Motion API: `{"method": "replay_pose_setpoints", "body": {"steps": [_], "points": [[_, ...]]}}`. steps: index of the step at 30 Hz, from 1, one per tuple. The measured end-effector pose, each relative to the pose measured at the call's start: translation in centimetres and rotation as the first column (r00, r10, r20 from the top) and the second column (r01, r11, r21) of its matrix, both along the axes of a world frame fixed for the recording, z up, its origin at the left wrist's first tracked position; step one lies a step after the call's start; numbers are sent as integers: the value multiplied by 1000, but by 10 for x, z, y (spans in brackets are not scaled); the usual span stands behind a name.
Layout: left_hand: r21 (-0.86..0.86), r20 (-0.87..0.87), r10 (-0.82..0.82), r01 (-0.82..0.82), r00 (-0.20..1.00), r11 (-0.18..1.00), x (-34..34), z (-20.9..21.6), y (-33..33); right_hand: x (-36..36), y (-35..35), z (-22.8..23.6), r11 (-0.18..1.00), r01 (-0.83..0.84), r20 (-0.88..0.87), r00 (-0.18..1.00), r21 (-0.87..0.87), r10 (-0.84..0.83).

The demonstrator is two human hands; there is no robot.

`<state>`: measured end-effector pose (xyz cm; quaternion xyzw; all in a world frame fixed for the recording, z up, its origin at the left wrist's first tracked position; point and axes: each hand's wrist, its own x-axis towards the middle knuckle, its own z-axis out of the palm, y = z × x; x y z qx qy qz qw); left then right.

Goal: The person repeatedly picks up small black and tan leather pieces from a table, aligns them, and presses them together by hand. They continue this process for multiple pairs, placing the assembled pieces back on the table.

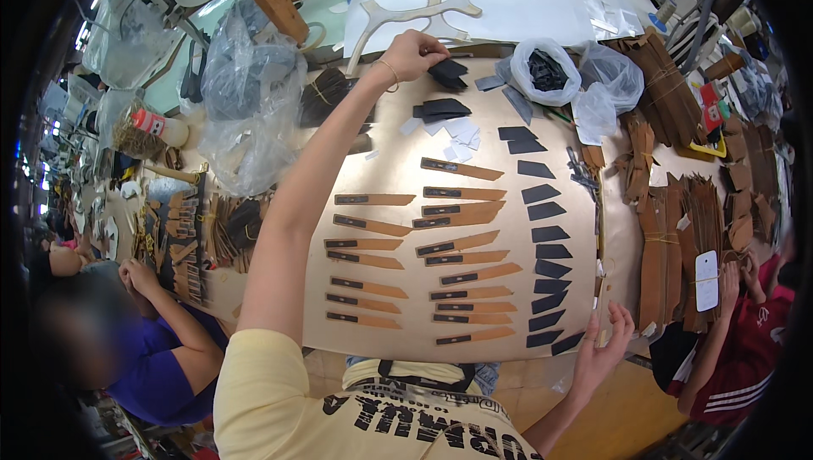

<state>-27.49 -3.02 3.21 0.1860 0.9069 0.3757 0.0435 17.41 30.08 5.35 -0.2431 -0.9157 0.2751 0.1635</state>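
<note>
My left hand [412,55] reaches to the far side of the table, its fingers pinched at the upper edge of a small stack of black flat pieces [448,74]. A second black stack [443,109] lies just nearer, beside loose white slips [459,134]. My right hand [603,343] is at the near right edge of the table, fingers apart and holding nothing. Between my arms lie two columns of pointed brown leather strips [461,246], each bearing a dark patch. To their right runs a column of black slanted pieces [546,210].
A plastic bag of black scraps [546,70] stands at the far right. Bundled brown leather strips [660,240] lie farther right. Clear plastic bags [246,96] and a red-capped bottle [161,127] are at left. Co-workers sit on both sides, one in a purple shirt [169,367].
</note>
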Motion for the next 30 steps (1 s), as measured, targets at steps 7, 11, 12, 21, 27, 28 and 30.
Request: {"method": "replay_pose_setpoints", "body": {"steps": [7, 11, 12, 21, 27, 28, 30], "points": [[-329, -400, -58, -84, 915, 941, 15, -19, 13, -6, -10, 5, 998, -29, -32, 999, 57, 31], [-300, -371, 34, -154, 928, 941, 51, 0, 15, -7, -18, 11, 996, -66, -78, 994, 61, 71], [-89, -494, -48, 5, 868, 996, 74, 4, 10, -5, -21, 12, 995, -101, -67, 992, 24, 103], [-168, -311, -388, 351, 868, 921, 377, 10, -17, -1, -51, 3, 739, -673, 64, 739, 36, 671], [-285, -260, -362, 287, 895, 915, 444, -25, 16, 21, -75, -15, 622, -775, 138, 632, 112, 762], [-291, -256, -361, 284, 897, 913, 447, -27, 17, 26, -79, -19, 625, -768, 176, 641, 142, 747], [-287, -275, -356, 277, 893, 917, 447, -30, 15, 35, -85, -26, 639, -746, 209, 666, 188, 716]]}}
